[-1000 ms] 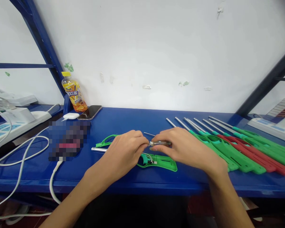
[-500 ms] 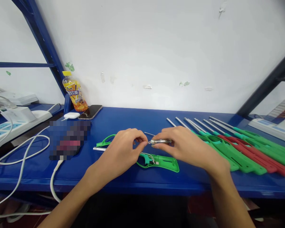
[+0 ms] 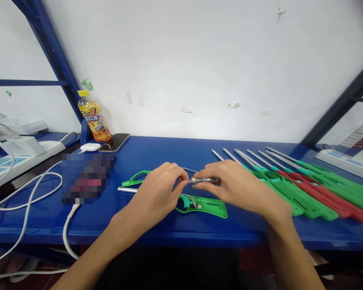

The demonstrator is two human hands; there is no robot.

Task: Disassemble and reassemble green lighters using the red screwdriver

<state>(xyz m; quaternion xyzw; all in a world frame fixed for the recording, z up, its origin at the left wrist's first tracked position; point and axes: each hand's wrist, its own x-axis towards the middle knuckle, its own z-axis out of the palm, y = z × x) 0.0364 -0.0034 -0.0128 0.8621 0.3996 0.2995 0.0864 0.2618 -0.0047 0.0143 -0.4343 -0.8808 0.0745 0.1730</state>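
My right hand [image 3: 236,185] pinches a small clear and metal lighter cartridge [image 3: 204,180] above the blue bench [image 3: 169,153]. My left hand [image 3: 159,193] is closed in a pinch at the cartridge's left tip, on something too fine to name. Under both hands lies an open green lighter shell [image 3: 204,206] with a teal trigger and thin wires inside. A silver tube [image 3: 127,189] sticks out to the left from beneath my left hand, next to a green loop-shaped part [image 3: 134,178].
Several finished green and red long-nosed lighters [image 3: 302,183] lie in a row at the right. A drink bottle [image 3: 93,117], a phone [image 3: 115,142], a white case [image 3: 90,147], a blurred-out object [image 3: 86,177], white cables [image 3: 27,201] and power strips [image 3: 21,153] fill the left.
The hands have barely moved. My left fingers opened slightly half a second ago and are pinched again at the cartridge tip.
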